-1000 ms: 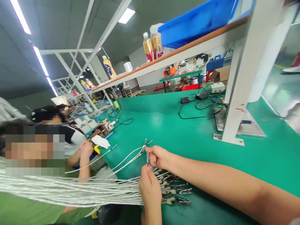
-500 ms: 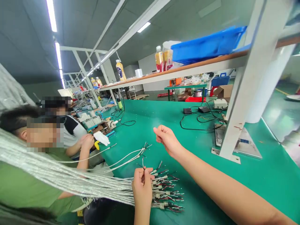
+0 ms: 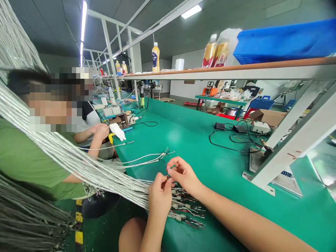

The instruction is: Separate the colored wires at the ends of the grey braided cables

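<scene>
Near the bench's front edge, my left hand [image 3: 160,192] is closed in a pinch on a cable end, just under its split-out wires. Thumb and finger of my right hand [image 3: 183,174] pinch the thin dark and red wires [image 3: 167,170] that stick up from that end. The two hands nearly touch. Under and beside them lies a bundle of white cables [image 3: 115,185], their stripped ends [image 3: 193,210] showing red, black and white wires fanned on the green mat. A few separate white cables [image 3: 147,159] lie farther left. My fingers hide the held cable's tip.
A co-worker in a green shirt [image 3: 15,154] sits at the left, hands close to a white glove [image 3: 117,131]. Black adapters and cords [image 3: 233,130] lie at the right by a slanted metal post [image 3: 294,154]. Overhead, a shelf [image 3: 183,74] carries bottles and a blue bin [image 3: 283,43].
My right hand has come down and left to the left hand and now pinches the wires there. The camera view has turned to the left and down.
</scene>
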`<state>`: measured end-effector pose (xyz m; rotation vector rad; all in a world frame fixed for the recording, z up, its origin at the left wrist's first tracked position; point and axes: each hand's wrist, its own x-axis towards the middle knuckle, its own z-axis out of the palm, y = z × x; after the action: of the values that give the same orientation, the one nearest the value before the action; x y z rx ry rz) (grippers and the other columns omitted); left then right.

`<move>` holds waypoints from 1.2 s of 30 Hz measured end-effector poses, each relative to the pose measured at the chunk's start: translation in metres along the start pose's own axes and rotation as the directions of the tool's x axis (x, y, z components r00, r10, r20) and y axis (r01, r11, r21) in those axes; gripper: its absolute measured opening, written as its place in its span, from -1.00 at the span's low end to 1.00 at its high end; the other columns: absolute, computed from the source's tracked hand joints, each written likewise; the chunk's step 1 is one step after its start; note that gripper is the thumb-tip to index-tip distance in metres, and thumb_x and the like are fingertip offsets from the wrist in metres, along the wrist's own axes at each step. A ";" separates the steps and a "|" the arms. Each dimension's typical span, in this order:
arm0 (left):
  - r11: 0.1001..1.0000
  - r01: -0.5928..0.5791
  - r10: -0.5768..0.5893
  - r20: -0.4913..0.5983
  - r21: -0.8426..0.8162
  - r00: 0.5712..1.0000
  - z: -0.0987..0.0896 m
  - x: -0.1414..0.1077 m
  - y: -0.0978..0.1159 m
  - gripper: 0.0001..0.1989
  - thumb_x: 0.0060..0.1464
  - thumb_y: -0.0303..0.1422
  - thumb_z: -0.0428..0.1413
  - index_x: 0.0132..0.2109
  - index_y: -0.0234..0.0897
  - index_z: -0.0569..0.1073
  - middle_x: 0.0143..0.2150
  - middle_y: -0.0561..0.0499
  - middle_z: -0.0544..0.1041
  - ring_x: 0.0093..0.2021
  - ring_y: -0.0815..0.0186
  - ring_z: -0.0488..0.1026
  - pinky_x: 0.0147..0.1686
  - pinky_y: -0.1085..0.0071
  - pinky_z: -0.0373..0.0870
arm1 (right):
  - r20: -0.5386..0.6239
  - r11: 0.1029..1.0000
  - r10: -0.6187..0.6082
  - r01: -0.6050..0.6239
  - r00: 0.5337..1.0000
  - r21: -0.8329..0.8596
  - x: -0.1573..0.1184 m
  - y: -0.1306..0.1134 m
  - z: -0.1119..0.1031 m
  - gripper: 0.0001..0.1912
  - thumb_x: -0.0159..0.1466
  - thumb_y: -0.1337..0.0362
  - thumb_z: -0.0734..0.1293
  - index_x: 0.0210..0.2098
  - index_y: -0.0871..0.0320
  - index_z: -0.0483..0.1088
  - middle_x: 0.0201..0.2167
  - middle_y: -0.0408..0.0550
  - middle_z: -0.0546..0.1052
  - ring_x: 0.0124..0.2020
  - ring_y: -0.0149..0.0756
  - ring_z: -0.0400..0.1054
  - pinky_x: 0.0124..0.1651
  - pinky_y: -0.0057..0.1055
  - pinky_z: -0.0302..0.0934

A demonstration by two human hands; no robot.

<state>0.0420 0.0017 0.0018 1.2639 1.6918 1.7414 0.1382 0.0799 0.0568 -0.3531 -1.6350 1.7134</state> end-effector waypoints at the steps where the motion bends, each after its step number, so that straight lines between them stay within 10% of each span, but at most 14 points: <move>1: 1.000 0.000 0.000 -0.003 0.021 1.000 0.000 0.000 0.000 -0.76 0.23 -0.21 0.05 -0.37 -0.19 0.24 -0.45 0.11 0.52 -0.36 0.29 0.57 -0.39 0.47 0.42 | 0.018 1.000 -0.012 0.012 1.000 -0.004 0.001 -0.001 -0.002 -0.69 0.20 0.12 0.46 -0.21 0.09 0.31 -0.33 -0.17 0.38 -0.54 -0.48 0.24 -0.55 -0.50 0.20; 27: 0.999 0.039 -0.040 -0.054 -0.009 0.998 0.002 0.000 -0.003 -0.73 0.17 -0.16 0.12 -0.37 -0.20 0.27 -0.44 0.03 0.53 -0.40 0.26 0.53 -0.39 0.42 0.44 | 0.116 0.998 0.059 -0.061 0.991 0.007 0.005 -0.011 -0.008 -0.81 0.30 0.13 0.34 -0.27 0.08 0.26 -0.57 -0.28 0.33 -0.65 -0.46 0.22 -0.58 -0.51 0.13; 32: 1.000 0.028 -0.029 -0.059 -0.014 0.998 0.002 0.000 -0.003 -0.73 0.16 -0.17 0.13 -0.35 -0.21 0.26 -0.43 0.05 0.52 -0.38 0.25 0.54 -0.36 0.40 0.45 | 0.069 0.963 -0.105 0.119 0.992 -0.240 0.004 -0.023 -0.011 -0.91 0.34 0.25 0.28 -0.16 0.07 0.32 -0.54 -0.25 0.34 -0.58 -0.40 0.29 -0.51 -0.48 0.20; 36: 1.000 0.027 -0.028 -0.056 -0.010 0.998 0.002 0.001 -0.004 -0.73 0.17 -0.16 0.12 -0.35 -0.21 0.26 -0.44 0.07 0.50 -0.40 0.28 0.51 -0.36 0.40 0.45 | 0.181 0.729 -0.410 0.441 0.894 -0.524 0.004 -0.031 -0.015 -0.71 0.30 0.50 0.15 -0.16 0.11 0.43 -0.16 -0.01 0.42 -0.19 -0.29 0.36 -0.19 -0.37 0.29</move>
<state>0.0421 0.0040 -0.0018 1.1922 1.7218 1.7825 0.1552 0.0913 0.0848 -0.1738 -2.0512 0.8855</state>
